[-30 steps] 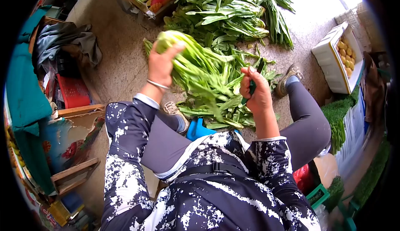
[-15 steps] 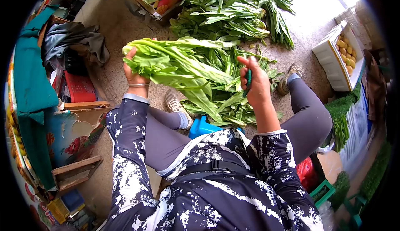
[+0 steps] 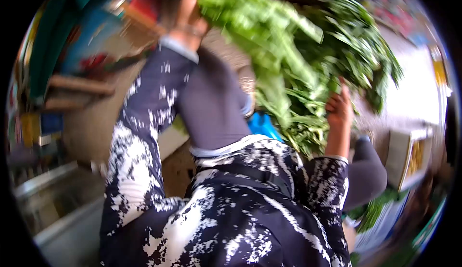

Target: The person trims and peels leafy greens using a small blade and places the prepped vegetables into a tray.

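Note:
My left hand is closed round the base end of a bunch of leafy lettuce, raised at the upper middle. Its long pale-green leaves hang down to the right, over a heap of loose leaves on the floor. My right hand is beside that heap, fingers curled and one finger pointing up. Half a second ago it held a small green-handled tool; motion blur hides most of the tool now. A larger pile of darker long leaves lies beyond, at the upper right.
Something blue sits between my legs, by my left shoe. A white box of round yellowish produce stands at the right. Wooden pieces and a teal cloth are at the left.
The view has swung to the left and blurred. My left hand has brought the lettuce bunch further up in view, its leaves now hanging more steeply. My right hand sits further right in view.

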Motion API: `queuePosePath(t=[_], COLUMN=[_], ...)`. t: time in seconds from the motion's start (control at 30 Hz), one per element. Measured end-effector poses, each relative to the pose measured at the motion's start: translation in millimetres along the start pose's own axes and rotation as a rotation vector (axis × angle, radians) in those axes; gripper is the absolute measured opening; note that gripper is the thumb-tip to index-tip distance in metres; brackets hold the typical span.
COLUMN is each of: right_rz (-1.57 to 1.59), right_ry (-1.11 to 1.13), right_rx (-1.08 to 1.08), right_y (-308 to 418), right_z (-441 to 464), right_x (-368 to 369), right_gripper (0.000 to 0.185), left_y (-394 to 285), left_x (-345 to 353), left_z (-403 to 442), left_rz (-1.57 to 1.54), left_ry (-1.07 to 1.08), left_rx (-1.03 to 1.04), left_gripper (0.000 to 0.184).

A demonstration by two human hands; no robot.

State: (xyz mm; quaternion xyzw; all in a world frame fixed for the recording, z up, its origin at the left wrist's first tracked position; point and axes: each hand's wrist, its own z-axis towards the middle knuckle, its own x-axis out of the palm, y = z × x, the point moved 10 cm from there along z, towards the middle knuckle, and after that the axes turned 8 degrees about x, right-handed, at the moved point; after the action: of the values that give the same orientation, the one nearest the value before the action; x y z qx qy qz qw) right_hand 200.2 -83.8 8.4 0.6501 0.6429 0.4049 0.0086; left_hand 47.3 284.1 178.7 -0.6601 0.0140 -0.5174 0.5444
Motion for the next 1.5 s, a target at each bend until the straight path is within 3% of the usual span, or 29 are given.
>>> queuePosePath(t=[0.03, 0.07, 0.13, 0.17, 0.27, 0.33, 0.43, 0.47, 0.53, 0.6, 0.67, 0.73, 0.8, 0.87, 0.9, 0.97, 1.0, 1.07, 1.1, 1.2, 1.27, 1.3, 1.33, 1.4, 1.5], right_rz=[-0.031, -0.094, -0.033, -0.031, -0.116, -0.188, -0.308, -0.313, -0.47, -0.512, -0.584, -0.6, -0.617, -0.658, -0.659, -0.662, -0.667, -0.66, -0.656, -0.691, -0.695, -0.703, -0.71, -0.743, -0.844], right_ry=[-0.048, -0.054, 0.155, 0.129, 0.048, -0.046, -0.137, -0.147, -0.264, -0.309, -0.385, -0.413, -0.432, -0.449, -0.44, -0.442, -0.443, -0.383, -0.38, -0.368, -0.39, -0.369, -0.348, -0.406, -0.438], right_rx=[-0.018, -0.047, 0.032, 0.122, 0.224, 0.271, 0.295, 0.288, 0.265, 0.264, 0.265, 0.257, 0.264, 0.29, 0.288, 0.282, 0.284, 0.329, 0.34, 0.343, 0.332, 0.332, 0.333, 0.271, 0.216], right_y=[2.1, 2.8, -8.9, -18.4, -39.2, -51.7, -59.5, -58.8, -52.3, -48.5, -42.7, -43.5, -45.9, -51.9, -55.1, -62.1, -61.8, -71.3, -75.3, -83.4, -86.5, -89.4, -89.9, -89.4, -82.0], right_z=[3.8, 9.9, 28.3, 31.4, 38.8, 38.8, 33.9, 31.2, 25.9, 20.0, 12.4, 8.9, 7.9, 6.1, 7.2, 6.7, 8.4, 16.5, 17.0, 16.0, 16.7, 18.0, 18.2, 4.9, 12.3], right_x=[-9.8, -19.7, -28.3, -29.7, -38.1, -44.9, -55.0, -58.6, -73.0, -78.1, -84.2, -87.7, -87.7, -81.8, -78.8, -69.8, -71.4, -70.8, -68.7, -68.1, -79.7, -81.5, -82.8, -66.5, -98.4], right_gripper=[0.025, 0.029, 0.035, 0.036, 0.034, 0.032, 0.033, 0.033, 0.035, 0.036, 0.038, 0.04, 0.039, 0.038, 0.038, 0.037, 0.037, 0.035, 0.028, 0.021, 0.017, 0.016, 0.015, 0.011, 0.011], left_y=[-43.5, -102.2, -181.1, -225.2, -295.2, -277.1, -217.0, -187.0, -133.1, -79.9, -38.1, -10.2, 7.6, 17.5, 27.2, -10.2, -8.4, -35.8, -44.6, 5.0, 15.8, 13.6, 1.1, 15.3, 14.5], left_x=[21.6, 6.5, -30.0, -54.1, -112.4, -186.5, -254.8, -290.7, -300.5, -320.1, -334.8, -322.0, -319.5, -341.9, -342.7, -351.1, -346.2, -365.2, -363.7, -490.2, -539.0, -512.1, -475.2, -472.0, -448.5], left_z=[-4.8, -3.7, -21.1, -41.9, -116.1, -173.6, -254.5, -284.5, -323.1, -361.6, -397.6, -416.5, -435.3, -455.0, -462.2, -469.1, -469.8, -511.9, -521.4, -623.0, -623.2, -587.6, -554.6, -522.4, -500.1], left_rz=[0.034, 0.199, 0.31, 0.459, 0.938, 1.259, 1.941, 1.961, 2.147, 2.39, 2.411, 2.369, 2.324, 2.271, 2.261, 2.481, 2.478, 2.037, 1.91, 1.063, 0.866, 0.675, 0.823, 1.134, 1.051], left_ry=[0.033, 0.035, -0.092, -0.171, -0.291, -0.496, -0.564, -0.484, 0.001, 0.415, 0.631, 0.821, 0.893, 0.5, 0.496, -0.098, -0.1, -0.9, -1.142, -1.685, -1.512, -1.518, -1.556, -1.139, -1.046], left_rx=[-0.004, 0.208, 0.182, 0.285, 0.558, 0.351, 0.016, -0.1, -0.152, -0.486, -0.493, -0.635, -0.939, -0.846, -0.841, -0.869, -0.875, -1.135, -1.075, -0.421, -0.227, -0.112, -0.259, -0.342, -0.398], left_gripper=[0.03, 0.02, 0.014, 0.014, 0.017, 0.039, 0.04, 0.043, 0.043, 0.044, 0.047, 0.051, 0.066, 0.076, 0.076, 0.08, 0.08, 0.077, 0.071, 0.066, 0.061, 0.062, 0.062, 0.066, 0.072])
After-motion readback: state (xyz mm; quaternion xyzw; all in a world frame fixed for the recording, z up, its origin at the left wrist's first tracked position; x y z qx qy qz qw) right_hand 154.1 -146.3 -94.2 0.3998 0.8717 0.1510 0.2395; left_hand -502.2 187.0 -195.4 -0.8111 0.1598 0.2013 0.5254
